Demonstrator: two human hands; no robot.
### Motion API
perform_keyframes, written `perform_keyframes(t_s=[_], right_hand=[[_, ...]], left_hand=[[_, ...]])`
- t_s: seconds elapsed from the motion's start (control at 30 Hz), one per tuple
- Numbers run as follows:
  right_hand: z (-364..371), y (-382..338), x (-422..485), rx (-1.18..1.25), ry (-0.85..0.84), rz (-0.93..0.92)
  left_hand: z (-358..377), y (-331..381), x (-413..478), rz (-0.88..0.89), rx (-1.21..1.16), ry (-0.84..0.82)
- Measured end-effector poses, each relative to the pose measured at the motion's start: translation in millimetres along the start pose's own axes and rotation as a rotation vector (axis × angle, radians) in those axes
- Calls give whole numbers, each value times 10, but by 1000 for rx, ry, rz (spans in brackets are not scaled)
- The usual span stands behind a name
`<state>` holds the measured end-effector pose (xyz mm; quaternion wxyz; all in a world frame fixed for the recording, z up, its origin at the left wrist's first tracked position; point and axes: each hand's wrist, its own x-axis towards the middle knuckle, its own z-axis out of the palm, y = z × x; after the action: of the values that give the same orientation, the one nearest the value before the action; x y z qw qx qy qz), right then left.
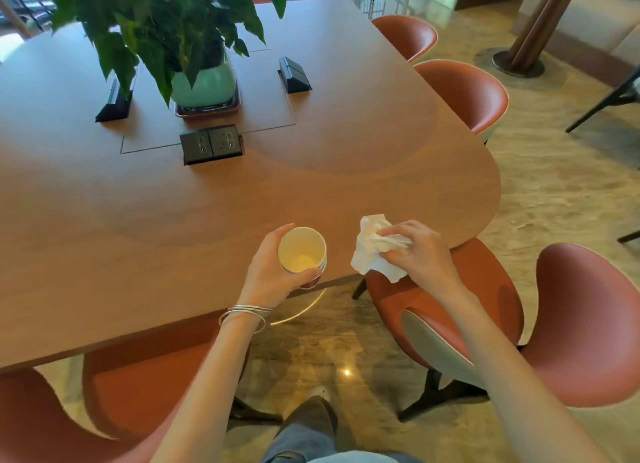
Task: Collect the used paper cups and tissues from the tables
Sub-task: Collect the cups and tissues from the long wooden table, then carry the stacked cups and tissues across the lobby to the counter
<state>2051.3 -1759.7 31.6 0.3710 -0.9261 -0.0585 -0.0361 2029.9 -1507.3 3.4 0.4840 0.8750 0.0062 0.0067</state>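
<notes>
We've got our left hand wrapped round the stacked white paper cups at the brown wooden worktop edge, right hand pinching the crumpled white tissue. Best bet: ball it tighter, stuff it in the cups.

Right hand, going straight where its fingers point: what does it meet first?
The right hand, gripping the tissue, points left along the table edge. Likely first: the cup held in the left hand, the tissue touching it before the hand does. Height is hard to judge from this view.
</notes>
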Motion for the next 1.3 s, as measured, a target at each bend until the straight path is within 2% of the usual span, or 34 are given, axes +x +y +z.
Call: perform_keyframes(t_s=[0.17, 0.6, 0.93, 1.3], right_hand=[[-155, 100, -247, -18, -32, -37], [-578, 196, -912, -20, -199, -321], [-363, -642, -1213, 23, -394, -557], [388, -1522, -2148, 46, -607, -753]], left_hand=[[162, 196, -427, -28, -28, 71], [402, 633, -1773, -106, 19, 302], [-111, 665, -2764, -204, 111, 537], [-446, 324, -4205, -401, -1, 790]])
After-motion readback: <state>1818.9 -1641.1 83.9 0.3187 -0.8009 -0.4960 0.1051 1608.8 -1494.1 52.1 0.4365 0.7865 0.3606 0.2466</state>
